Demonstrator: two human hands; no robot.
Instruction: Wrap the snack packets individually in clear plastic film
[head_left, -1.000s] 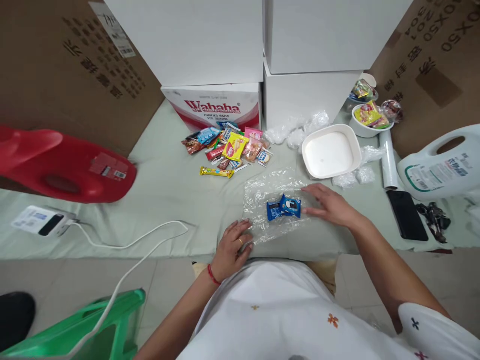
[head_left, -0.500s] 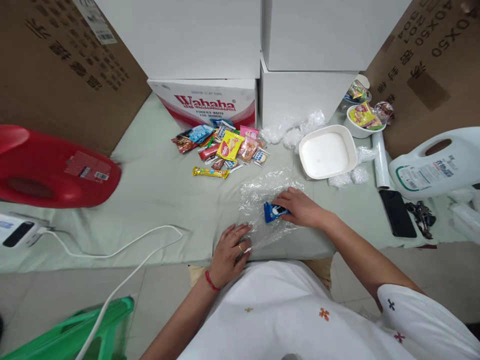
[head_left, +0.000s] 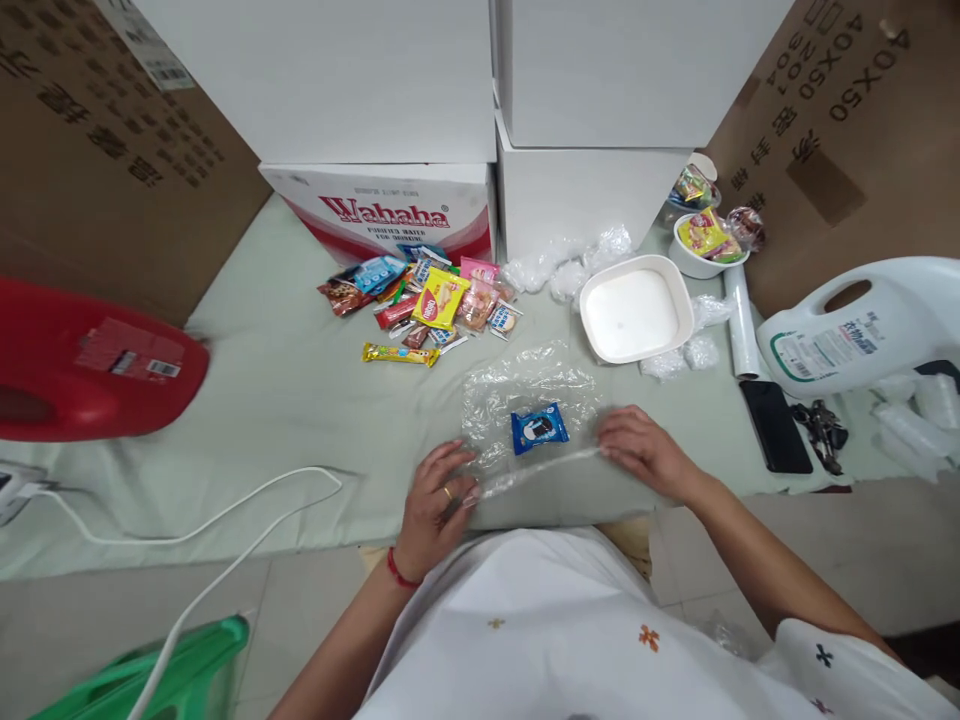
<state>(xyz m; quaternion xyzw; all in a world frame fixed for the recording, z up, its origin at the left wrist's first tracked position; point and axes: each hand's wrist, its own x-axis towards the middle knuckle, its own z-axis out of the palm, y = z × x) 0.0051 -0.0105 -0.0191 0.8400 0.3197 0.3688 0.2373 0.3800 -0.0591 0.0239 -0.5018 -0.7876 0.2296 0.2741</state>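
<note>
A small blue snack packet point(head_left: 539, 428) lies on a crinkled sheet of clear plastic film point(head_left: 499, 392), spread on the cloth-covered table. At the film's near left corner, my left hand point(head_left: 441, 498), with a ring and a red wrist cord, pinches the edge between thumb and fingers. My right hand point(head_left: 646, 452) has closed on the right end of the same near edge, its fingertips partly hidden. Between the two hands the near edge is drawn into a straight fold. Neither hand touches the packet.
Behind the film are a pile of wrapped snacks point(head_left: 442, 298) and a yellow snack stick point(head_left: 400, 354). To the right stand a white tub point(head_left: 636, 345), film-wrapped bundles point(head_left: 661, 362), a film roll point(head_left: 742, 325), a phone point(head_left: 776, 427), keys point(head_left: 823, 434) and a detergent jug point(head_left: 862, 330). A white cable point(head_left: 225, 513) crosses the left.
My right hand has let go of the blue packet and moved right to the film's edge. The packet now lies free on the film. The camera view has shifted slightly.
</note>
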